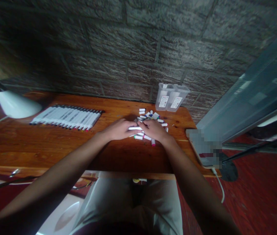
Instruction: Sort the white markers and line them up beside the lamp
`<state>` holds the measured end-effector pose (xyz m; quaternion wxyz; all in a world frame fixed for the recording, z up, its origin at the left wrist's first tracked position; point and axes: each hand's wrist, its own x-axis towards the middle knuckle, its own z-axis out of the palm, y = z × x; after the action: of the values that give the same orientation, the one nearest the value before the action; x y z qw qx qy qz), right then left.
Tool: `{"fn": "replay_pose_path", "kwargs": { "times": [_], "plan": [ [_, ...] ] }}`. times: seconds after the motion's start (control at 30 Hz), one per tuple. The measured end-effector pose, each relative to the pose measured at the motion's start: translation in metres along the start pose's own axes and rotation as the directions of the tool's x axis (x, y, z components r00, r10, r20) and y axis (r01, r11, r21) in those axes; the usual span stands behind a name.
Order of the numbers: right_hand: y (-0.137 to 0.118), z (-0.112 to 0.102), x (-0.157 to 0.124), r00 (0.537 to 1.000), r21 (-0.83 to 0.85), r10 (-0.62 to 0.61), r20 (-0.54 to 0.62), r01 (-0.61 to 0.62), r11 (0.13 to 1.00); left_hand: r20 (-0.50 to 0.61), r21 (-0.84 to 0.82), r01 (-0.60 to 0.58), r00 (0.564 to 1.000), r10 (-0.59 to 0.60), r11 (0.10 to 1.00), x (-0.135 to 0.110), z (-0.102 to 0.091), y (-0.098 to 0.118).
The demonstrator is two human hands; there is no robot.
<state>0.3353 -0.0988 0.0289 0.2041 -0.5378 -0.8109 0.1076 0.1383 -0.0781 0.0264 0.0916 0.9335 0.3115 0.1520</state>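
Observation:
My left hand (121, 129) is closed near the middle of the desk, with a white marker (134, 128) at its fingers. Right beside it, and meeting it, my right hand (153, 128) curls over the pile; its fingertips are partly hidden, and what they grip is unclear. Around and beneath both hands lie several short white marker caps (138, 137) with coloured ends, loose and pointing in different directions. To the left, a neat row of white markers (67, 117) with dark far ends lies side by side on the wood.
Two clear plastic cases (164, 102) with labels stand against the brick wall at the back right. On the left is a white lamp (16, 104). A phone-like device (205, 150), partly blurred, with a white cable (220, 186) lies at the right edge of the wooden desk (128, 156).

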Motion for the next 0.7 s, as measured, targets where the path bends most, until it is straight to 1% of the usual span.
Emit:
{"fn": "replay_pose_path", "kwargs": {
  "times": [0.2, 0.53, 0.7],
  "plan": [
    [-0.0022, -0.002, -0.0015, 1.0, -0.002, -0.015, 0.017, 0.015, 1.0, 0.008, -0.02, -0.005, 1.0, 0.005, 1.0, -0.0004, -0.0004, 0.0003],
    [-0.0051, -0.0037, -0.0041, 0.999, -0.011, -0.044, 0.032, 0.044, 0.999, 0.035, -0.058, 0.04, 0.999, -0.038, 0.997, -0.0005, -0.0027, 0.0026],
    [-0.0066, -0.0041, -0.0054, 0.998, -0.022, -0.042, 0.039, 0.043, 0.999, 0.053, -0.073, 0.044, 0.998, -0.04, 0.996, -0.0009, -0.0056, 0.0053]
  ]
}}
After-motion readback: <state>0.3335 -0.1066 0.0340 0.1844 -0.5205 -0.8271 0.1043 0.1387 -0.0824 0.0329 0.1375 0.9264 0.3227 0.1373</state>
